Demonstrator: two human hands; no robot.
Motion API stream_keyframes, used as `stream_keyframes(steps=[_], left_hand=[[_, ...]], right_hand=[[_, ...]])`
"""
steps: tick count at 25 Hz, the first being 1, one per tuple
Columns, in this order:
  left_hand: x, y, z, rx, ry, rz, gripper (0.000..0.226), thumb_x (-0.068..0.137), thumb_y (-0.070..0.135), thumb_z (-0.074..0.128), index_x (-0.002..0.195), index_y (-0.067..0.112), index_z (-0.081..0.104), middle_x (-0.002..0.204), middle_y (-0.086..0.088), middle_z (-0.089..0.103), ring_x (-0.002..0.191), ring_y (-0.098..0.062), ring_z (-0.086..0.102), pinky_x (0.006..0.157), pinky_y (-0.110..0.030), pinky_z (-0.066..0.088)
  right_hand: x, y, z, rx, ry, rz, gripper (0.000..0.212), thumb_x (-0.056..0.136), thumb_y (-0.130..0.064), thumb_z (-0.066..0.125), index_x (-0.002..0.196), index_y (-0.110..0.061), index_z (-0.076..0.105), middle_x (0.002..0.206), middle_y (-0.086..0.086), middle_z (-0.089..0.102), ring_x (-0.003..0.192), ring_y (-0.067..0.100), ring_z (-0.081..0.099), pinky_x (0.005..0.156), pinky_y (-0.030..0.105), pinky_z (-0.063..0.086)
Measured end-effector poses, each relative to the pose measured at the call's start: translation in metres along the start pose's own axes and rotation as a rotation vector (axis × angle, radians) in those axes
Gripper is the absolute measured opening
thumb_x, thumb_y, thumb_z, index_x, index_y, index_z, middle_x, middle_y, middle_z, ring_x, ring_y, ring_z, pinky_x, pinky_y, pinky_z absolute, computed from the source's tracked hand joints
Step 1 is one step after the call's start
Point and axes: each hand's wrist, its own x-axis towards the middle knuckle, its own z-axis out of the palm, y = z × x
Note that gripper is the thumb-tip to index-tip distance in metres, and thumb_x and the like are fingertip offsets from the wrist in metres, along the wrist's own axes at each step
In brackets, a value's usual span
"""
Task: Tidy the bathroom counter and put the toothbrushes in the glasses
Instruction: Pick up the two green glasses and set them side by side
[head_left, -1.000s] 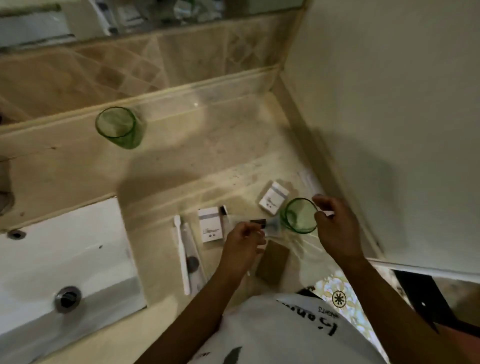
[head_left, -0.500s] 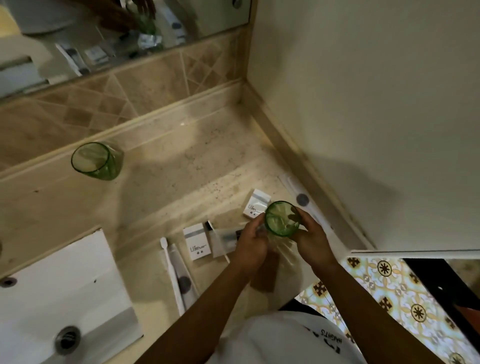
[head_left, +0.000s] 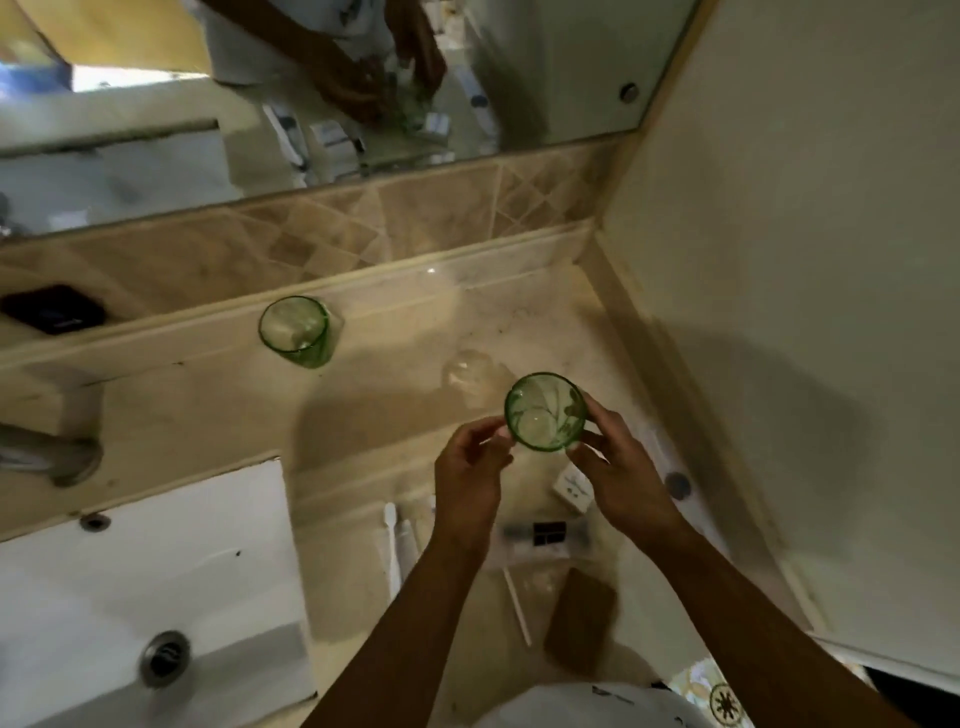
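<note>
I hold an empty green glass (head_left: 545, 410) upright above the beige counter (head_left: 395, 395). My right hand (head_left: 621, 470) grips its right side. The fingertips of my left hand (head_left: 467, 483) pinch its left side. A second green glass (head_left: 295, 330) stands empty near the back ledge, well to the left of both hands. A white toothbrush (head_left: 392, 540) in a clear wrapper lies on the counter beside the sink, just left of my left forearm. A thin white stick (head_left: 519, 608) lies between my forearms.
A small white box (head_left: 571, 486), a packet with a dark label (head_left: 545, 535) and a brown pad (head_left: 579, 618) lie under my hands. The white sink (head_left: 130, 571) is at the left. A black object (head_left: 52, 309) sits on the ledge. The wall (head_left: 805, 260) closes the right side.
The glass went from resting on the counter with only my right hand at it to being lifted and carried toward the back, with both hands on it. The camera tilted up, showing the mirror.
</note>
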Motion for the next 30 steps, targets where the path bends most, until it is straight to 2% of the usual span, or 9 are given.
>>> stream_keyframes(steps=[3, 7, 10, 13, 16, 21, 24, 27, 30], left_hand=[[0.025, 0.02, -0.03, -0.054, 0.124, 0.04, 0.013, 0.092, 0.013, 0.067, 0.103, 0.018, 0.073, 0.1, -0.001, 0.076, 0.1, -0.021, 0.069, 0.093, -0.051, 0.056], [0.062, 0.034, -0.067, -0.079, 0.242, 0.094, 0.025, 0.096, 0.007, 0.06, 0.118, 0.016, 0.07, 0.114, 0.001, 0.073, 0.113, -0.017, 0.065, 0.101, -0.046, 0.051], [0.089, 0.036, -0.084, -0.075, 0.28, 0.083, 0.045, 0.093, -0.008, 0.053, 0.124, 0.022, 0.066, 0.125, 0.005, 0.069, 0.121, -0.011, 0.061, 0.106, -0.045, 0.048], [0.116, 0.037, -0.09, -0.138, 0.279, 0.038, 0.059, 0.09, -0.015, 0.046, 0.13, 0.025, 0.061, 0.131, 0.012, 0.063, 0.127, -0.007, 0.056, 0.109, -0.043, 0.045], [0.138, 0.036, -0.089, -0.155, 0.259, 0.025, 0.065, 0.088, -0.018, 0.044, 0.137, 0.023, 0.055, 0.134, 0.017, 0.06, 0.131, -0.006, 0.052, 0.111, -0.043, 0.043], [0.16, 0.031, -0.087, -0.179, 0.218, 0.013, 0.068, 0.088, -0.023, 0.041, 0.139, 0.021, 0.051, 0.14, 0.013, 0.056, 0.133, -0.006, 0.048, 0.111, -0.042, 0.042], [0.164, 0.031, -0.087, -0.172, 0.23, 0.041, 0.068, 0.088, -0.023, 0.041, 0.141, 0.019, 0.049, 0.144, 0.01, 0.053, 0.136, -0.008, 0.046, 0.109, -0.038, 0.043], [0.165, 0.032, -0.089, -0.161, 0.249, 0.053, 0.07, 0.088, -0.022, 0.043, 0.142, 0.022, 0.048, 0.144, 0.013, 0.052, 0.137, -0.006, 0.044, 0.107, -0.033, 0.045], [0.166, 0.033, -0.09, -0.142, 0.255, 0.055, 0.07, 0.088, -0.021, 0.044, 0.142, 0.024, 0.047, 0.146, 0.012, 0.05, 0.137, -0.004, 0.043, 0.11, -0.035, 0.041]], right_hand=[[0.037, -0.016, 0.04, 0.028, -0.09, 0.0, 0.056, 0.094, 0.001, 0.058, 0.142, -0.024, 0.044, 0.135, -0.006, 0.05, 0.114, -0.001, 0.058, 0.085, 0.008, 0.047], [0.09, -0.033, 0.1, 0.131, -0.165, 0.052, 0.049, 0.089, 0.008, 0.06, 0.134, -0.012, 0.053, 0.125, -0.005, 0.058, 0.095, -0.003, 0.064, 0.074, 0.012, 0.051], [0.119, -0.034, 0.13, 0.157, -0.18, 0.075, 0.047, 0.09, 0.002, 0.062, 0.133, -0.015, 0.056, 0.125, -0.006, 0.06, 0.093, 0.002, 0.067, 0.077, 0.019, 0.055], [0.148, -0.034, 0.151, 0.129, -0.205, 0.075, 0.047, 0.091, -0.002, 0.062, 0.134, -0.021, 0.055, 0.124, -0.012, 0.059, 0.096, -0.003, 0.067, 0.084, 0.025, 0.057], [0.173, -0.033, 0.163, 0.136, -0.196, 0.078, 0.052, 0.09, -0.001, 0.062, 0.136, -0.024, 0.054, 0.136, -0.007, 0.052, 0.106, 0.001, 0.065, 0.091, 0.032, 0.056], [0.19, -0.032, 0.165, 0.138, -0.157, 0.091, 0.054, 0.087, 0.005, 0.063, 0.133, -0.024, 0.055, 0.133, 0.0, 0.054, 0.096, -0.009, 0.064, 0.072, 0.009, 0.05], [0.191, -0.029, 0.168, 0.137, -0.158, 0.081, 0.051, 0.087, 0.006, 0.064, 0.126, -0.025, 0.057, 0.131, 0.003, 0.057, 0.094, -0.011, 0.064, 0.071, 0.008, 0.048], [0.192, -0.026, 0.174, 0.149, -0.175, 0.078, 0.052, 0.087, 0.003, 0.065, 0.129, -0.026, 0.057, 0.132, 0.001, 0.058, 0.103, -0.002, 0.064, 0.075, 0.012, 0.051], [0.193, -0.025, 0.177, 0.129, -0.182, 0.077, 0.051, 0.089, -0.004, 0.064, 0.129, -0.034, 0.055, 0.132, -0.004, 0.057, 0.106, 0.002, 0.064, 0.076, 0.015, 0.051]])
